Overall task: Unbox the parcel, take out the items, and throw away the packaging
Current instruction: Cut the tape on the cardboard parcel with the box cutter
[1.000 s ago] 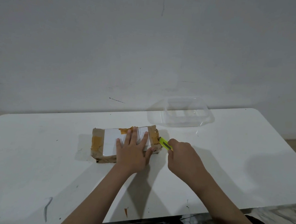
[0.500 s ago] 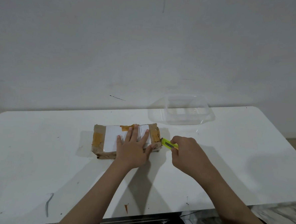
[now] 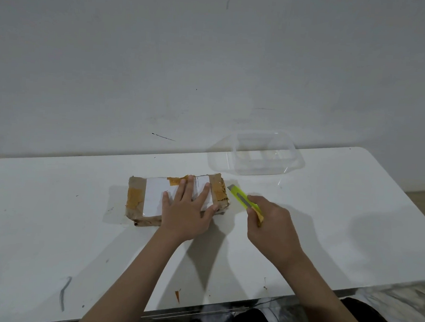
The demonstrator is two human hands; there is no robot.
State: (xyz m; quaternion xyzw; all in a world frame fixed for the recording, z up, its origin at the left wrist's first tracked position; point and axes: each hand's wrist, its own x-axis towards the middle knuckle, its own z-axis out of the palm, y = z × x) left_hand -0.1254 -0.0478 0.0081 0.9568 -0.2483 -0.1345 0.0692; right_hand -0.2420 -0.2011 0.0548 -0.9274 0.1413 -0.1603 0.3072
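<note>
At frame centre, the left hand (image 3: pixel 187 212) presses flat, fingers spread, on a taped brown parcel (image 3: pixel 154 198) on the white table (image 3: pixel 53 225). Just right, the right hand (image 3: pixel 272 226) grips a yellow box cutter (image 3: pixel 241 198), tip beside the parcel's end. The cutting step appears underway; next, slice the tape.

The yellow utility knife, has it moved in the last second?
Yes. The yellow utility knife has pulled back rightward, clear of the brown taped parcel end it was touching.

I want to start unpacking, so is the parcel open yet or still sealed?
Still sealed: the parcel has its tape and label unbroken, no flap raised, left hand flat on top.
</note>
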